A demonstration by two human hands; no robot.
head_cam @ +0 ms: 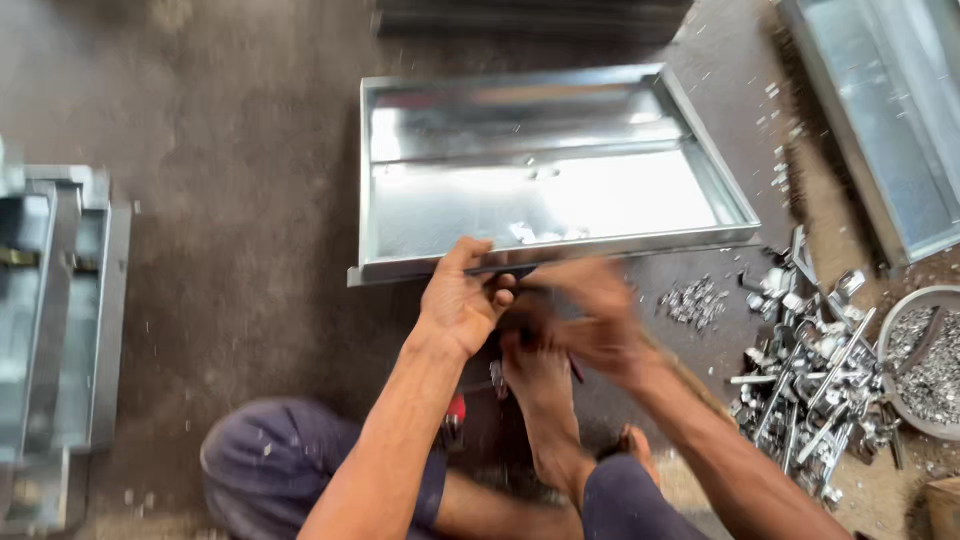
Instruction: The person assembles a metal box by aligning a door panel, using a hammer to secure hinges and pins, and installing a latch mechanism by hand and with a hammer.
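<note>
Shallow galvanised sheet-metal tray [545,170] on floor, near rim at hands. Left hand [458,300] fingers curled, pinching rim edge. Right hand [590,320] blurred; grip can't tell. Step, prob.: fastening near rim; next needs steady alignment.

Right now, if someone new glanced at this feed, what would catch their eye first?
Most striking is the shiny galvanized sheet-metal tray on the floor at centre, with the left hand and the motion-blurred right hand working together at its near edge, above a bare foot. To the right lies a pile of bolts and metal fittings beside a round bowl of small fasteners.
</note>
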